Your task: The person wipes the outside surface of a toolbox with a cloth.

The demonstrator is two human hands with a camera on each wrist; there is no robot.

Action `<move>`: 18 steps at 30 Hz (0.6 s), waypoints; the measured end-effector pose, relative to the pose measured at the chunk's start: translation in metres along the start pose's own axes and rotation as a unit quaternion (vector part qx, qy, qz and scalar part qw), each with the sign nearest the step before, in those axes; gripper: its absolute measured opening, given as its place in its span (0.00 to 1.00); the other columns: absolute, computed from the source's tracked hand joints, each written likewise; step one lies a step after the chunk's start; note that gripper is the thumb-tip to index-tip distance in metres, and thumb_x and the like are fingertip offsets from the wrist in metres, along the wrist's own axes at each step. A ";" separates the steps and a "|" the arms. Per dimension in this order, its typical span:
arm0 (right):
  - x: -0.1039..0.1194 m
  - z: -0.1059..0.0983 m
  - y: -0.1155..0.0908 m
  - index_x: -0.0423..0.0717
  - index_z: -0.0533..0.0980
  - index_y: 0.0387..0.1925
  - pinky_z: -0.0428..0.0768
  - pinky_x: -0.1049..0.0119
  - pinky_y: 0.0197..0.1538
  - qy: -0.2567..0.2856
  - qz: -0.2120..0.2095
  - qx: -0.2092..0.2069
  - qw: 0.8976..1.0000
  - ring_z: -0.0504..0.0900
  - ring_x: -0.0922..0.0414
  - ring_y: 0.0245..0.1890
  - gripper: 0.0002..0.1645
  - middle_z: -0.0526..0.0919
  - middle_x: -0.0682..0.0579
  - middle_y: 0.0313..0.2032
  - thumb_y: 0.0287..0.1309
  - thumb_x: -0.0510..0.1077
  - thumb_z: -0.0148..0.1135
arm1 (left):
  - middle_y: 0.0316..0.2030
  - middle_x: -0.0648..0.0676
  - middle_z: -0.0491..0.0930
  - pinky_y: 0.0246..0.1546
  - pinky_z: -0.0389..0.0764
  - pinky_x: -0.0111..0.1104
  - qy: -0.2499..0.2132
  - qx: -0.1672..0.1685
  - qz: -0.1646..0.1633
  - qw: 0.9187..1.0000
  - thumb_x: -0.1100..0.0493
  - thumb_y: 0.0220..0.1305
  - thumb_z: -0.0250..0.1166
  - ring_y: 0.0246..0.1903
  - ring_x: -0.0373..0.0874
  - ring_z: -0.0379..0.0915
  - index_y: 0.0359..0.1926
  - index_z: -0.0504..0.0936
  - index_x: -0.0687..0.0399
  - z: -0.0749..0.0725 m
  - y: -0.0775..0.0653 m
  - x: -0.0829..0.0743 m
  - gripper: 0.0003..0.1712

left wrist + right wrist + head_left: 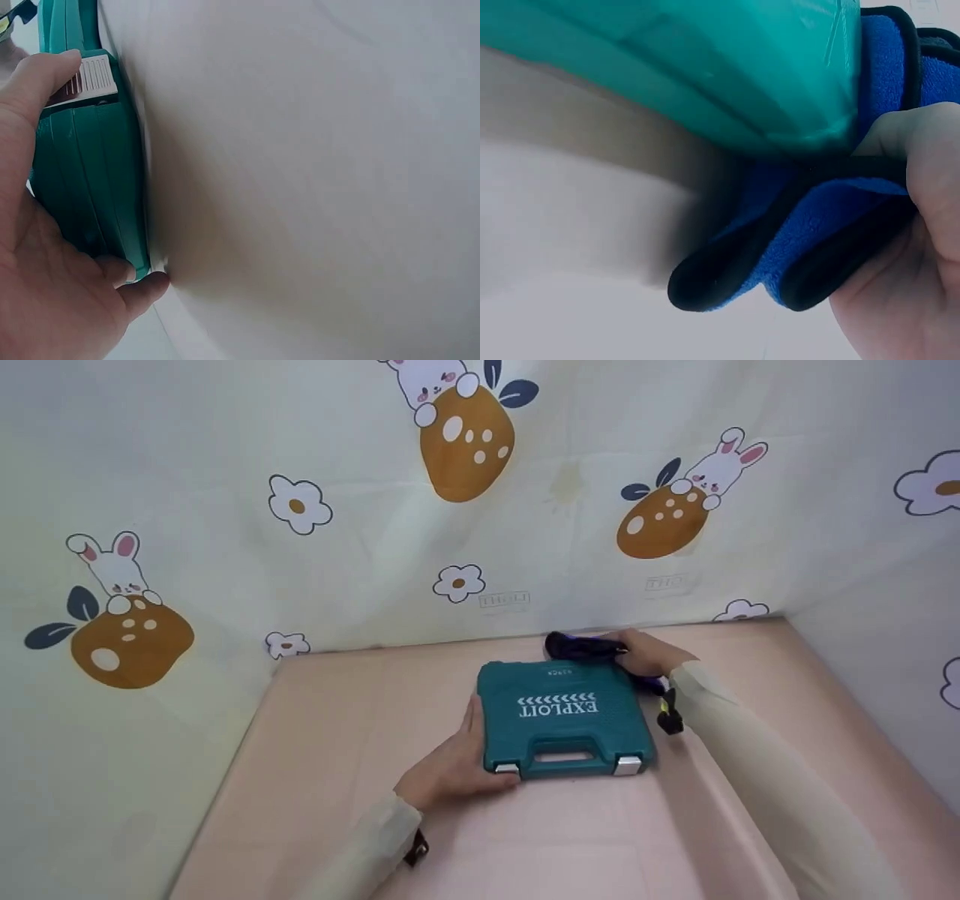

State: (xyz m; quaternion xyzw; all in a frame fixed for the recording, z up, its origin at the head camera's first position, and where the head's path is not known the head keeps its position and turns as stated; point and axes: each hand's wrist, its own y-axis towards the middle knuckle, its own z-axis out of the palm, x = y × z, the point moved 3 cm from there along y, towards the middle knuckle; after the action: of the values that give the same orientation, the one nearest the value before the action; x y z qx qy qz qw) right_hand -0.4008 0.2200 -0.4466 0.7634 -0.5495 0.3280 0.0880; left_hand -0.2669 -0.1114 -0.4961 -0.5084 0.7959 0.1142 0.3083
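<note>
Presently my left hand (456,761) grips the near left corner of a green case (562,727), with the fingers bent along its left side and the thumb lying on the left silver latch (507,769). My right hand (651,652) is closed on a blue cloth (810,225) with black edging, and pinches it between thumb and fingers. This cloth is folded in loops and it touches the far right corner of the case.

The case lies between my two hands, with its handle (562,770) toward me. The white word EXPLOIT on its top stands upside down for me. The right silver latch (628,766) is beside the handle, well apart from both hands.

Below the case is a pale pink table cover (352,735). Behind it hangs a whitish sheet (360,577), on which rabbits, orange-brown fruits and flowers are printed.
</note>
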 end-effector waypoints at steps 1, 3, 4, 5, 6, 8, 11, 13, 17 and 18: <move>-0.001 0.000 -0.001 0.39 0.71 0.69 0.62 0.37 0.67 0.001 -0.014 -0.004 1.000 0.71 0.41 0.55 0.28 0.74 0.39 0.59 0.70 0.30 0.47 | 0.80 0.54 0.25 0.70 0.57 0.46 -0.003 -0.001 0.002 1.000 0.24 0.49 0.71 0.74 0.53 0.48 0.79 0.21 0.53 0.000 0.000 0.000 0.82; -0.002 0.001 -0.003 0.37 0.73 0.65 0.67 0.41 0.62 0.003 -0.036 -0.014 0.999 0.73 0.42 0.51 0.26 0.75 0.39 0.55 0.68 0.29 0.46 | 0.80 0.54 0.26 0.70 0.57 0.45 -0.009 -0.005 0.007 1.000 0.25 0.49 0.72 0.74 0.53 0.48 0.78 0.21 0.54 0.000 0.000 0.001 0.82; -0.003 0.001 -0.005 0.36 0.75 0.63 0.69 0.44 0.59 0.005 -0.045 -0.019 0.999 0.73 0.43 0.48 0.25 0.76 0.40 0.53 0.68 0.29 0.46 | 0.80 0.55 0.26 0.70 0.57 0.45 -0.010 -0.007 0.011 1.000 0.25 0.49 0.72 0.74 0.53 0.49 0.78 0.21 0.55 0.000 0.000 0.001 0.83; -0.004 0.002 -0.006 0.35 0.77 0.60 0.70 0.46 0.55 0.010 -0.051 -0.022 0.998 0.74 0.43 0.46 0.23 0.76 0.41 0.51 0.68 0.28 0.46 | 0.80 0.55 0.27 0.70 0.58 0.45 -0.011 -0.008 0.014 1.000 0.26 0.49 0.72 0.74 0.52 0.49 0.78 0.21 0.55 0.000 0.000 0.001 0.83; -0.005 0.002 -0.007 0.34 0.78 0.58 0.70 0.48 0.52 0.018 -0.054 -0.026 0.998 0.74 0.44 0.45 0.22 0.76 0.41 0.49 0.67 0.28 0.46 | 0.80 0.55 0.27 0.70 0.58 0.45 -0.012 -0.010 0.017 1.000 0.26 0.50 0.72 0.74 0.52 0.50 0.78 0.21 0.56 0.000 0.000 0.001 0.83; -0.007 0.003 -0.009 0.34 0.79 0.55 0.68 0.50 0.51 0.037 -0.054 -0.032 0.997 0.73 0.45 0.45 0.21 0.77 0.42 0.48 0.67 0.28 0.46 | 0.80 0.56 0.28 0.69 0.58 0.45 -0.011 -0.011 0.018 1.000 0.26 0.49 0.72 0.73 0.52 0.51 0.78 0.21 0.56 0.000 0.000 0.001 0.83; -0.010 0.006 -0.013 0.33 0.78 0.57 0.66 0.50 0.55 0.072 -0.047 -0.043 0.995 0.72 0.44 0.48 0.22 0.76 0.41 0.50 0.67 0.28 0.46 | 0.80 0.56 0.28 0.69 0.58 0.45 -0.009 -0.010 0.016 1.000 0.25 0.49 0.72 0.73 0.53 0.51 0.78 0.21 0.56 0.001 0.001 0.002 0.83; -0.012 0.009 -0.015 0.32 0.76 0.60 0.66 0.49 0.58 0.094 -0.046 -0.053 0.993 0.71 0.43 0.50 0.23 0.76 0.39 0.53 0.68 0.28 0.45 | 0.80 0.56 0.29 0.70 0.58 0.45 -0.009 -0.010 0.014 1.000 0.25 0.49 0.72 0.73 0.53 0.51 0.78 0.21 0.56 0.001 0.001 0.003 0.83; -0.018 0.015 -0.020 0.34 0.70 0.69 0.61 0.45 0.68 0.133 -0.036 -0.058 0.989 0.69 0.43 0.56 0.29 0.72 0.36 0.64 0.68 0.28 0.44 | 0.80 0.56 0.30 0.70 0.57 0.46 -0.008 -0.008 0.011 1.000 0.24 0.49 0.71 0.73 0.54 0.51 0.78 0.21 0.54 0.001 0.001 0.004 0.83; -0.020 0.017 -0.021 0.35 0.67 0.71 0.57 0.43 0.70 0.140 -0.034 -0.058 0.988 0.68 0.43 0.58 0.31 0.70 0.36 0.67 0.68 0.28 0.44 | 0.80 0.56 0.30 0.70 0.58 0.47 -0.007 -0.007 0.010 1.000 0.24 0.49 0.71 0.74 0.54 0.51 0.78 0.21 0.54 0.001 0.001 0.004 0.83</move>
State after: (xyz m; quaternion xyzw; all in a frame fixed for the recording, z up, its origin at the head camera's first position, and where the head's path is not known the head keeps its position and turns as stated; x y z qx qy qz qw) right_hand -0.3789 0.2347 -0.4667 0.7217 -0.5236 0.3964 0.2189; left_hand -0.2686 -0.1132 -0.4996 -0.5018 0.7979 0.1265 0.3090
